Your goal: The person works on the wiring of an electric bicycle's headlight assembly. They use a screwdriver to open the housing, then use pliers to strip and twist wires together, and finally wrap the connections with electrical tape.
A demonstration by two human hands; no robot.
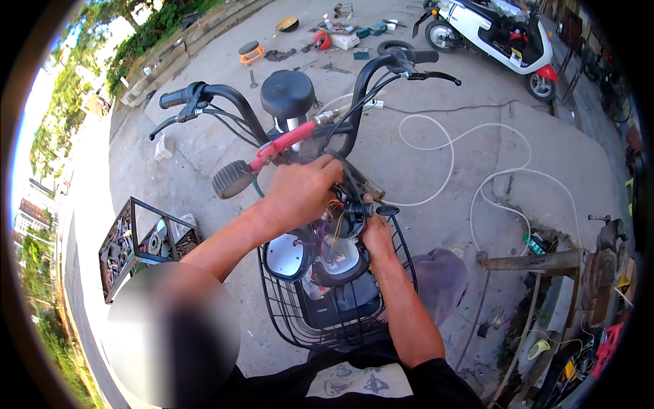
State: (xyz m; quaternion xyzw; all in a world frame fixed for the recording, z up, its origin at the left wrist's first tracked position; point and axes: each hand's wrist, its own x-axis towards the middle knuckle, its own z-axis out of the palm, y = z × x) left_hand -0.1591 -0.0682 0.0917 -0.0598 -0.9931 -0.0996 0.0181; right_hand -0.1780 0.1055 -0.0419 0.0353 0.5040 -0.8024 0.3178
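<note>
I lean over the front of a two-wheeler whose handlebar (pixel 238 102) stands beyond my hands. Between them sits an opened front housing (pixel 344 262) with loose coloured wires (pixel 332 232). My left hand (pixel 303 191) is closed above these wires, its fingers curled down; whatever they pinch is hidden. My right hand (pixel 379 235) is closed at the housing's right side, thumb up against a black cylindrical lock-like part (pixel 355 210). A red air inflator gun (pixel 283 144) with a black ribbed round end lies across the handlebar stem. Below the housing hangs a black wire basket (pixel 279 310).
Behind the handlebar is a black saddle (pixel 287 94). A white hose (pixel 449 160) loops over the concrete at right. A metal bench with a vise (pixel 608 235) stands far right, a tool rack (pixel 136 235) at left. A white scooter (pixel 487 34) and scattered tools lie beyond. A blurred patch covers the lower left.
</note>
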